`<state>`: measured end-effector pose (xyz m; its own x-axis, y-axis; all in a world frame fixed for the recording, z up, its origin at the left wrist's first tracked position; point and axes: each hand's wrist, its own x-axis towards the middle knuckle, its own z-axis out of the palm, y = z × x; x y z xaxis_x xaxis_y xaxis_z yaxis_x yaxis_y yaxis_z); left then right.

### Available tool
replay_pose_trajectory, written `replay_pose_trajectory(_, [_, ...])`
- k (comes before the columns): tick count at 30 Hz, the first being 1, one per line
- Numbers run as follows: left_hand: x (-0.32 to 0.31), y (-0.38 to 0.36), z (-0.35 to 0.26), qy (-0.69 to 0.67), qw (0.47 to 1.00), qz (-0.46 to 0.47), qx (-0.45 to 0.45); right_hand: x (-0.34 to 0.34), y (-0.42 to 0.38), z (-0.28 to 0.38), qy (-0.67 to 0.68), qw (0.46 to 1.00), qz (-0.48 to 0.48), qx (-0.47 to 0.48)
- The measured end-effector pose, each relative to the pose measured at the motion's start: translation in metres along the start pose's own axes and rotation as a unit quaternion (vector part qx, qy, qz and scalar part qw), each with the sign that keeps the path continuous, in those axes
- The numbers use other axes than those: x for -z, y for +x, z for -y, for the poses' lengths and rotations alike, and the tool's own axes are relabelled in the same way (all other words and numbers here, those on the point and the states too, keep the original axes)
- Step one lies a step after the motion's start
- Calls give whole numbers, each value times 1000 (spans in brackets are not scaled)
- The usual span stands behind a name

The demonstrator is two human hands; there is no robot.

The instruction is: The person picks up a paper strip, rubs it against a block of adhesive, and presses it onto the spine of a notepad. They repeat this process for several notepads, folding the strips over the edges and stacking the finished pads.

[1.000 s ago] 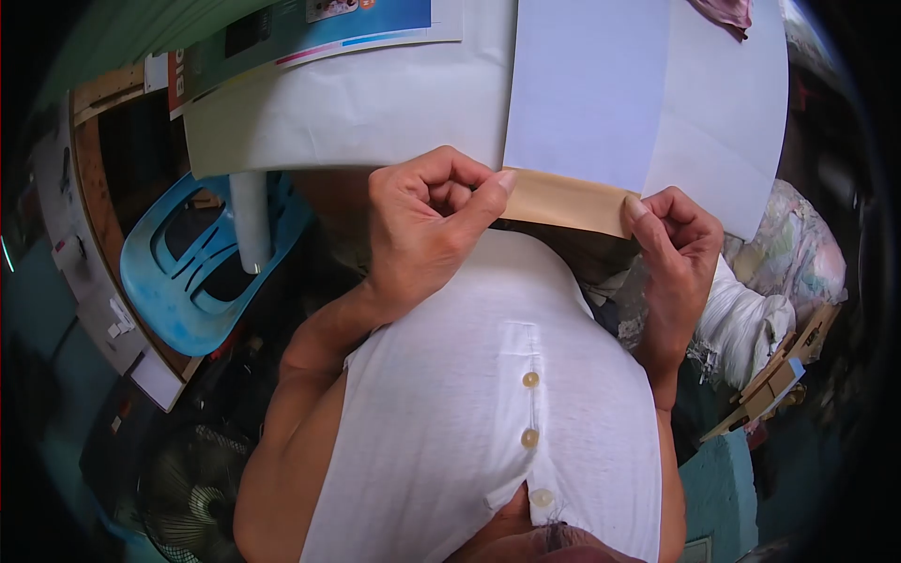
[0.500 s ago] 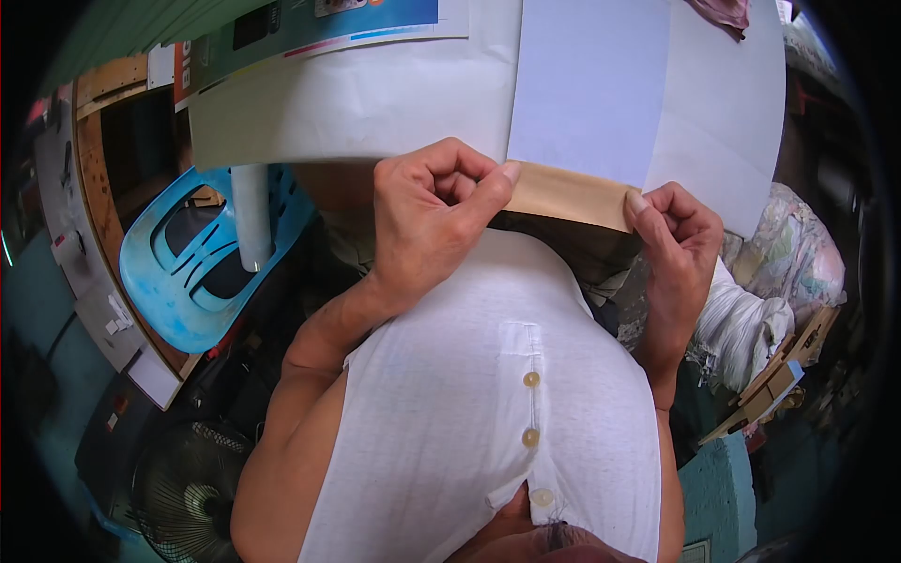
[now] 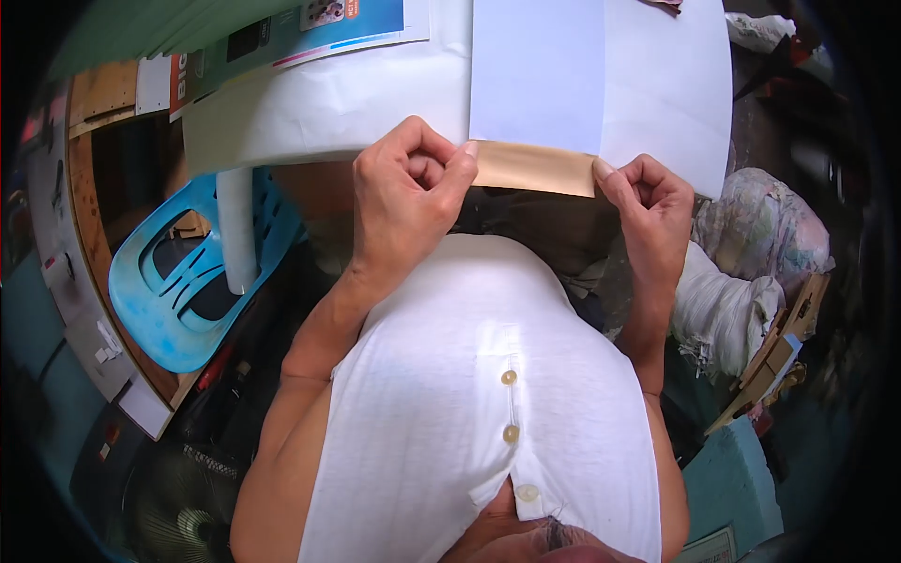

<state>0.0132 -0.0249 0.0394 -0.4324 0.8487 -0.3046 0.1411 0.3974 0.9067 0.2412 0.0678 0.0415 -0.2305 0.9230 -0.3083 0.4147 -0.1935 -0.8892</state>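
Observation:
A smooth tan strip (image 3: 535,170) runs along the near edge of a pale lavender sheet (image 3: 539,75) and hangs over the table's front edge. My left hand (image 3: 404,197) pinches the strip's left corner between thumb and bent forefinger, the other fingers curled in. At the opposite end, my right hand (image 3: 652,211) grips the right corner the same way. Between the two hands the strip is stretched nearly straight. White paper (image 3: 375,98) covers the table beneath and beside the lavender sheet.
Printed colour sheets (image 3: 328,39) lie at the table's far left. Below on the left are a blue plastic chair (image 3: 155,314), a white tube (image 3: 236,230) and a fan (image 3: 188,521). A stuffed plastic bag (image 3: 765,225) and a white cloth bundle (image 3: 723,310) stand at right.
The view has shifted, so table and hands appear farther left and slightly higher. Both hands keep their pinch on the tan strip, whose right end looks more level with the left.

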Motion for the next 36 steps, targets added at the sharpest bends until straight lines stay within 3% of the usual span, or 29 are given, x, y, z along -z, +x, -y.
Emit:
replay_pose_trajectory(3, [5,-7,-2,-37,995,-68,-64,11,-2,2,-28,997,-51,40])
replay_pose_trajectory(6, [16,1,6,-15,958,-113,-265,9,-4,8,-48,987,-93,124])
replay_pose_trajectory(7, [25,-1,-13,64,970,-68,-224,5,-3,12,-53,981,-102,159])
replay_pose_trajectory(10, [23,40,-27,280,848,-33,-449,-10,8,33,-161,960,-32,229])
replay_pose_trajectory(11, [18,45,-24,289,868,2,-404,-16,16,33,-183,950,-10,252])
replay_pose_trajectory(15, [8,58,-22,314,869,55,-378,-22,38,35,-252,921,62,291])
replay_pose_trajectory(22, [22,64,-21,329,856,71,-393,6,46,27,-275,919,86,270])
replay_pose_trajectory(26, [11,66,-26,314,848,76,-420,1,48,32,-246,912,105,311])
replay_pose_trajectory(36, [10,79,-27,352,828,149,-410,7,52,45,-279,911,183,244])
